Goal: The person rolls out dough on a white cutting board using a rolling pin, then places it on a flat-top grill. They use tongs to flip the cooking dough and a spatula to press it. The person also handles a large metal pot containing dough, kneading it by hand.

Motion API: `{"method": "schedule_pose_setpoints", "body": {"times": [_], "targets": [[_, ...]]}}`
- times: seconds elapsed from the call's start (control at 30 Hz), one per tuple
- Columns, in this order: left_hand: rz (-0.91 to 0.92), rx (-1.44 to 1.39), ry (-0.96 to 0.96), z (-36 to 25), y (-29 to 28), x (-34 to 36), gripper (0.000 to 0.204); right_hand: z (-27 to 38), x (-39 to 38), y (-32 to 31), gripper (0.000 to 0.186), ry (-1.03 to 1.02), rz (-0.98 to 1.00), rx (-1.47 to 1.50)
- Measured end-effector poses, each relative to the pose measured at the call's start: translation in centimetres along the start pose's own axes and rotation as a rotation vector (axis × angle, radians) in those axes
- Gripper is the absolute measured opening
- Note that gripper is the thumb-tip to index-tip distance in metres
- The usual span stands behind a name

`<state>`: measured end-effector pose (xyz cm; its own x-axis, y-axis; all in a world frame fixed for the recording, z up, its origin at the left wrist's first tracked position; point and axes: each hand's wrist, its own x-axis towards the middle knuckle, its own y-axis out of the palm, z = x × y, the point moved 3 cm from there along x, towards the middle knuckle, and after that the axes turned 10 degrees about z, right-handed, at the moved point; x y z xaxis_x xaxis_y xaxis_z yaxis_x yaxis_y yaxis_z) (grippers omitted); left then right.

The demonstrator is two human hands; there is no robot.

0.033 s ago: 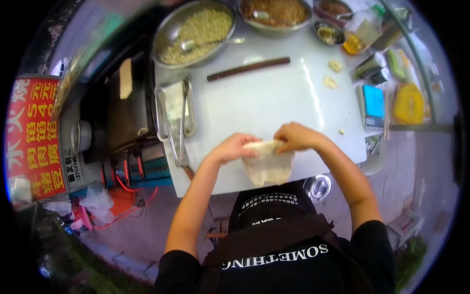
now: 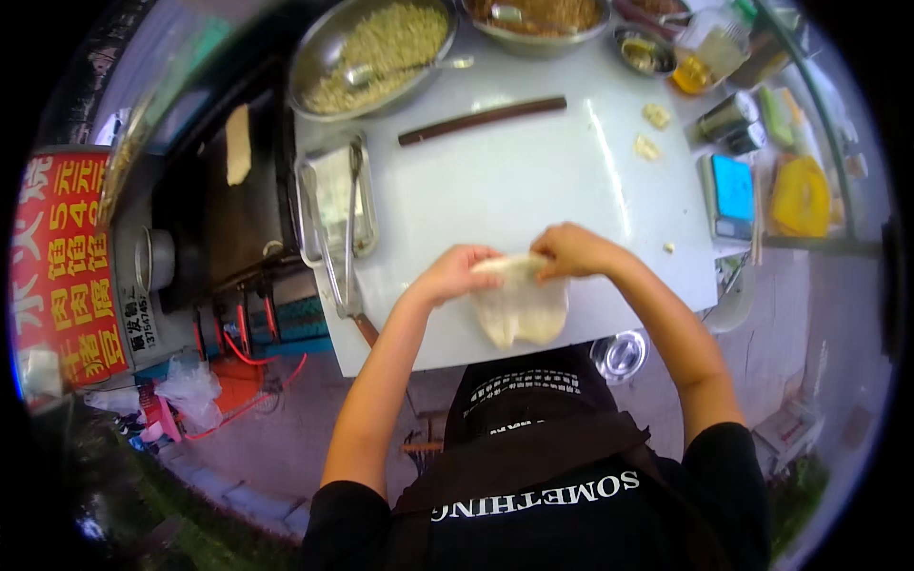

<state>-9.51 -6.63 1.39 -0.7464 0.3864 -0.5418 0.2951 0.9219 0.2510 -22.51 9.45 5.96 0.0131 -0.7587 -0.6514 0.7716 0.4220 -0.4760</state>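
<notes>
Both hands clamped on thin dough sheet [image 2: 522, 309] at its top edge: left hand [image 2: 464, 271] & right hand [image 2: 569, 250] pinching, sheet hanging over near edge of white table [image 2: 533, 181]. Beyond dough: rolling pin [image 2: 482, 120], then bowl of filling [image 2: 373, 49] at far edge.

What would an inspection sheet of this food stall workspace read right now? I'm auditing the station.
Surface: white worktable, mostly bare, a few dough scraps.
Job's things: thin dough sheet hanging over the near table edge, pinched at its top by left hand and right hand.
Clutter: rolling pin, two filling bowls, tongs on a tray, blue scale, jars.
Grippers: both hands shut on dough.
Cables: red leads beneath the griddle.
Surroundings: red sign, pavement.
</notes>
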Motion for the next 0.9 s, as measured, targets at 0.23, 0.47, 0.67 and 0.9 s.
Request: {"method": "schedule_pose_setpoints", "body": {"times": [0.23, 0.47, 0.67, 0.9], "targets": [[-0.864, 0.973, 0.128, 0.8, 3.6, 1.2, 0.041, -8.5, -2.1, 4.6, 0.032, 0.208, -0.888, 0.417], [-0.592, 0.895, 0.275, 3.9, 11.1, 2.7, 0.022, -4.9, -3.0, 16.4, 0.023, 0.284, -0.742, 0.813], [-0.648, 0.896, 0.230, 4.3, 12.8, 3.9, 0.026, -3.2, -1.7, 16.0, 0.020, 0.356, -0.737, 0.915], [-0.815, 0.990, 0.253, 3.7, 12.4, 4.2, 0.025, -2.4, -3.2, 14.3, 0.014, 0.105, -0.750, 0.885]]}}
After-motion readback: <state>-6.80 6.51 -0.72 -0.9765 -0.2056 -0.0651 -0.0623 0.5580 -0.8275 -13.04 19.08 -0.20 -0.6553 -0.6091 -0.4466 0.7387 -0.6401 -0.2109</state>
